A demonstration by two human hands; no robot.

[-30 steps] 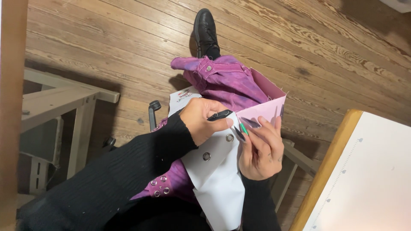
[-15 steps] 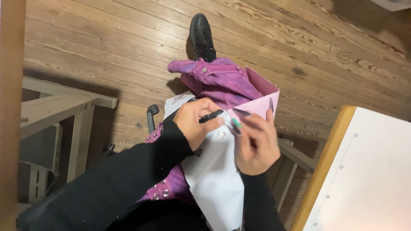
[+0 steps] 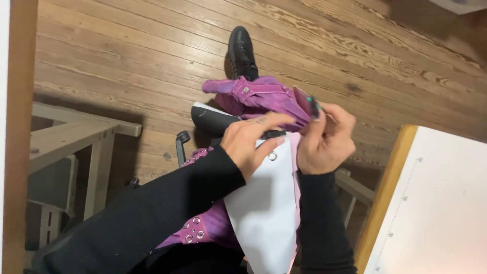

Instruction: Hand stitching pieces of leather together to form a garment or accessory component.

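Resting flat, the left hand (image 3: 248, 144) lies on a white sheet (image 3: 266, 213) that runs down over the lap, its fingers stretched long toward the right hand and close together. Under those fingers, toward their tips, a dark pen-like thing (image 3: 273, 134) pokes out; whether the fingers grip it or merely cover it I cannot tell. Just below the index finger a small metal ring (image 3: 272, 156) sits in the sheet.

The right hand (image 3: 327, 142) is curled, fingers bent in and bunched at the sheet's upper edge, where they pinch a fold of purple cloth (image 3: 264, 99) together with a pale pink edge (image 3: 303, 101). Its nails (image 3: 313, 107) are painted green. The two hands nearly meet: the left fingertips reach to just beside the right knuckles.

Beyond both sets of fingers, the purple cloth spreads away over the knees, with a metal button (image 3: 246, 89) on its band. Behind the left wrist, more of the same cloth shows, set with eyelets (image 3: 192, 229). Both arms are in black sleeves (image 3: 152, 213).

Past the cloth, a black shoe (image 3: 241, 50) stands on the plank floor (image 3: 127, 61). To the right of the right hand lies a white board with a wooden edge (image 3: 385, 187); to the left of the left arm stands a pale wooden frame (image 3: 76, 137).
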